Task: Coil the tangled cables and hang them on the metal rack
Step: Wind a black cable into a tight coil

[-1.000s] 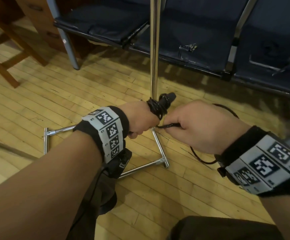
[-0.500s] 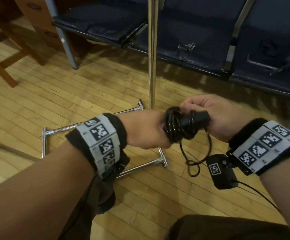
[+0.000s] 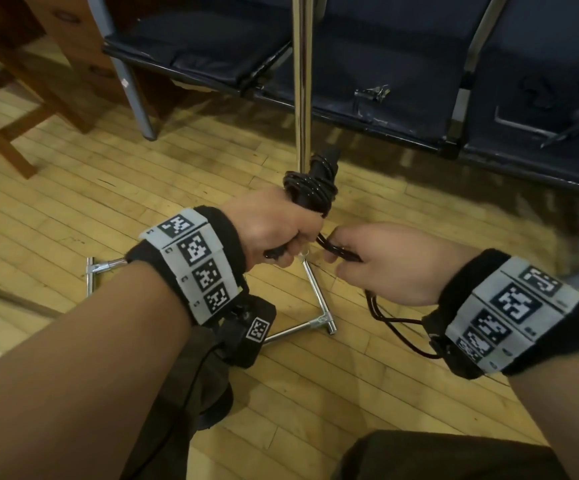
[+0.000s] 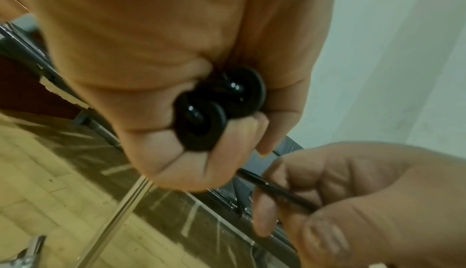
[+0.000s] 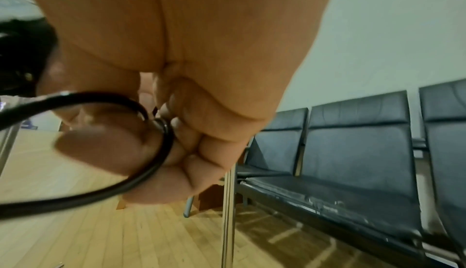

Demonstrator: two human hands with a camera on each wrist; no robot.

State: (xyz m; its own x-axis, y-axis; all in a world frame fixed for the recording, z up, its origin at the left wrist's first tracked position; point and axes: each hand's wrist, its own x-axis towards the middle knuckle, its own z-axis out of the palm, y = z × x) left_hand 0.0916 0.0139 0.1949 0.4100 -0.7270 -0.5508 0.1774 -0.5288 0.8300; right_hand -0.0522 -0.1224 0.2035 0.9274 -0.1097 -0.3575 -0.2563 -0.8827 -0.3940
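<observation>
The left hand (image 3: 274, 230) is closed in a fist around a black cable bundle (image 3: 312, 183); the wound turns of the bundle stand out above the thumb side of the fist. In the left wrist view, the left hand (image 4: 181, 69) is seen from below, with two round black ends of the bundle (image 4: 219, 106) clamped between the curled fingers and the palm.

Just to the right of it, the right hand (image 3: 388, 265) is curled around a loose strand of the same cable (image 3: 336, 249), which is pinched between thumb and fingers. A short stretch of strand is drawn between the two fists, which are close but not touching. In the right wrist view, the strand (image 5: 141, 152) is seen looped past the thumb of the right hand (image 5: 176, 73). A slack loop (image 3: 385, 320) is hung below the right wrist.

Directly beyond the left hand, the upright pole of the metal rack (image 3: 302, 81) is found, with the bundle held against or just in front of it; contact cannot be determined. The rack's base tubes (image 3: 317, 299) are laid on the wooden floor (image 3: 73, 202) beneath both hands.

Farther beyond the hands, a row of dark seats (image 3: 385, 64) is noted, and wooden furniture (image 3: 38, 64) is placed to the far left.
</observation>
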